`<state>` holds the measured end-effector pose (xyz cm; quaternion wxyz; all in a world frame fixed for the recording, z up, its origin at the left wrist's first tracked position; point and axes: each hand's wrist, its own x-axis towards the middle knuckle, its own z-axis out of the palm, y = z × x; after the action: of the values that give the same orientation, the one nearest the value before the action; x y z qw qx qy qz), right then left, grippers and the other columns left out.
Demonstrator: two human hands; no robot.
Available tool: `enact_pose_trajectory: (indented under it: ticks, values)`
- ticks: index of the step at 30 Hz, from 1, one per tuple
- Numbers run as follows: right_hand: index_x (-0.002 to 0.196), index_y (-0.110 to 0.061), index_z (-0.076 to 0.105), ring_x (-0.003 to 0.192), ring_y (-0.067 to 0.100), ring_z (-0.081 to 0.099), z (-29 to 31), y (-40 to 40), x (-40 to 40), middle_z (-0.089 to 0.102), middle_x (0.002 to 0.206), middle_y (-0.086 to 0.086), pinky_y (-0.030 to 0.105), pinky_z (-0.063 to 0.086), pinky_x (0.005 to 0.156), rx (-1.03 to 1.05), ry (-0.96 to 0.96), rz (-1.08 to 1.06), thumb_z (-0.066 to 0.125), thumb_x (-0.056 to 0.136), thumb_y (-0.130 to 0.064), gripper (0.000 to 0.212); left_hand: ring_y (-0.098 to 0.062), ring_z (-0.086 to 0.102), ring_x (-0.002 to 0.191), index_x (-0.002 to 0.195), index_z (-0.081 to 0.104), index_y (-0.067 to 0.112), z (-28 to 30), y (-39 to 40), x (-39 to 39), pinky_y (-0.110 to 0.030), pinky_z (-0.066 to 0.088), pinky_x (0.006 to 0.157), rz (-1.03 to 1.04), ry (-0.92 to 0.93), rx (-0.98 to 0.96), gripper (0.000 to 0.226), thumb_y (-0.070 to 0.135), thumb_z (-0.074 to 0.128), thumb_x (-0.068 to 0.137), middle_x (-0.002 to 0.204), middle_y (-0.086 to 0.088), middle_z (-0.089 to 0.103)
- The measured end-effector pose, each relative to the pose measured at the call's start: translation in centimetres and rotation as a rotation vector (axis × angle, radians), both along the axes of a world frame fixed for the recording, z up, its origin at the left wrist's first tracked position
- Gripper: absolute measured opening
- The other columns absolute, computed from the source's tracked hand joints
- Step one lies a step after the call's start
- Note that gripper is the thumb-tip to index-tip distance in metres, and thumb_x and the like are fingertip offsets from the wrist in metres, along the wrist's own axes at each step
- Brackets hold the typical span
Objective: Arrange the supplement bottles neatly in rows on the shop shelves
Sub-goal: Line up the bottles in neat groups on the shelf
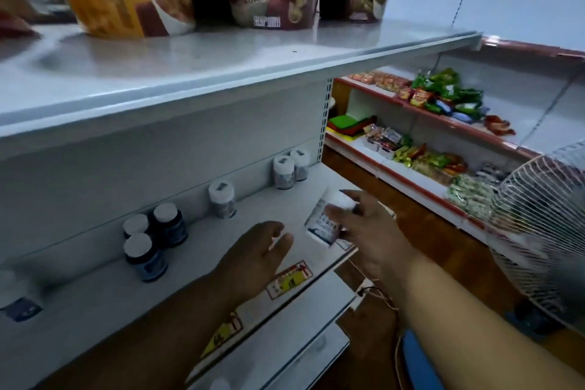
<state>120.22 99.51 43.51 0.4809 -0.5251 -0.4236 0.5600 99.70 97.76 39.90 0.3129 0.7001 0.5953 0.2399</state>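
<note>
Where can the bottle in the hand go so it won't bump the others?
Bare shelf lies between the single white-capped bottle and the pair of bottles at the back. The front strip under the left hand is bare too. It is crowded by the three dark bottles. The right hand holds the bottle.

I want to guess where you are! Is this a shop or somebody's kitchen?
Most likely a small shop: price tags line the shelf edge, snack packets fill the red-trimmed racks, and the right hand holds a supplement bottle.
</note>
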Motion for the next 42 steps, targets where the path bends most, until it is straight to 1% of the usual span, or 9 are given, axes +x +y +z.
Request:
enact_pose_trajectory:
  ticks: [4, 9, 13, 16, 19, 25, 32, 37, 42]
  values:
    - [0.124, -0.025, 0.051, 0.091, 0.017, 0.061, -1.3, 7.2, 1.2, 0.058, 0.109, -0.001, 0.038, 0.057, 0.08, 0.145, -0.548, 0.052, 0.076, 0.083, -0.023, 0.048, -0.017, 0.033, 0.14, 0.151, 0.027, 0.022, -2.7, 6.5, 1.7, -0.033, 0.029, 0.115, 0.028, 0.271, -0.033, 0.078, 0.065, 0.046, 0.09, 0.157, -0.001, 0.029]
    - [0.124, -0.024, 0.047, 0.104, 0.022, 0.058, -5.0, 14.9, 1.2, 0.054, 0.115, -0.001, 0.04, 0.055, 0.085, 0.394, -0.82, 0.346, 0.076, 0.078, -0.018, 0.054, -0.024, 0.004, 0.151, 0.155, -0.002, 0.01, -6.1, 13.0, 4.4, -0.04, 0.012, 0.122, 0.116, 0.48, -0.161, 0.109, 0.076, 0.046, 0.083, 0.164, -0.01, -0.002]
    - [0.136, -0.023, 0.044, 0.119, 0.023, 0.053, -5.9, 19.7, 1.0, 0.048, 0.137, 0.003, 0.031, 0.046, 0.098, 0.482, -1.014, 0.583, 0.076, 0.079, -0.021, 0.065, -0.028, 0.013, 0.149, 0.155, 0.008, 0.007, -8.2, 16.8, 5.8, -0.041, 0.016, 0.121, 0.268, 0.478, -0.123, 0.117, 0.083, 0.048, 0.074, 0.162, -0.014, 0.012]
    - [0.126, -0.024, 0.047, 0.109, 0.028, 0.058, -6.1, 22.1, 0.7, 0.044, 0.134, 0.004, 0.04, 0.052, 0.092, 0.544, -1.028, 0.627, 0.077, 0.078, -0.024, 0.057, -0.028, 0.018, 0.146, 0.153, 0.019, 0.012, -8.7, 18.4, 6.6, -0.043, 0.019, 0.119, 0.344, 0.506, -0.043, 0.11, 0.083, 0.047, 0.073, 0.156, -0.011, 0.027]
    - [0.117, -0.023, 0.049, 0.101, 0.028, 0.059, -6.7, 23.1, 0.8, 0.047, 0.126, 0.003, 0.044, 0.054, 0.084, 0.578, -0.993, 0.65, 0.078, 0.076, -0.022, 0.05, -0.028, 0.008, 0.148, 0.153, 0.017, 0.011, -9.1, 18.8, 7.3, -0.044, 0.012, 0.12, 0.375, 0.548, -0.058, 0.104, 0.079, 0.043, 0.079, 0.159, -0.01, 0.022]
    - [0.128, -0.021, 0.046, 0.12, 0.024, 0.047, -7.5, 22.7, 1.8, 0.044, 0.135, 0.005, 0.032, 0.046, 0.097, 0.685, -0.98, 0.58, 0.079, 0.076, -0.029, 0.062, -0.027, 0.007, 0.15, 0.155, 0.011, 0.013, -8.9, 18.4, 7.4, -0.043, 0.009, 0.122, 0.392, 0.502, -0.089, 0.099, 0.075, 0.04, 0.084, 0.162, -0.01, 0.016]
    - [0.128, -0.014, 0.05, 0.131, 0.029, 0.035, -6.4, 17.4, 0.3, 0.044, 0.14, 0.012, 0.044, 0.035, 0.106, 0.992, -0.945, 0.493, 0.071, 0.079, -0.031, 0.056, -0.018, -0.002, 0.15, 0.155, -0.007, 0.014, -5.6, 9.2, 7.6, -0.027, -0.009, 0.115, 0.48, 0.477, -0.023, 0.094, 0.068, 0.037, 0.092, 0.164, -0.005, -0.006]
    - [0.128, -0.015, 0.051, 0.121, 0.029, 0.046, -5.9, 8.5, -4.9, 0.052, 0.131, 0.01, 0.044, 0.042, 0.101, 1.083, -0.846, 0.66, 0.057, 0.081, -0.039, 0.053, -0.021, 0.027, 0.144, 0.155, 0.017, 0.025, -4.7, -4.0, 3.5, -0.036, 0.021, 0.117, 0.675, 0.505, 0.035, 0.08, 0.062, 0.045, 0.09, 0.16, 0.0, 0.024]
    - [0.131, -0.019, 0.053, 0.121, 0.028, 0.048, -6.5, -6.4, -13.9, 0.049, 0.134, 0.006, 0.042, 0.043, 0.101, 1.143, -0.8, 0.964, 0.066, 0.079, -0.034, 0.056, -0.032, 0.056, 0.115, 0.14, 0.043, 0.027, -3.7, -21.8, -2.3, -0.046, 0.051, 0.09, 0.913, 0.62, 0.034, 0.067, 0.059, 0.041, 0.082, 0.137, -0.002, 0.052]
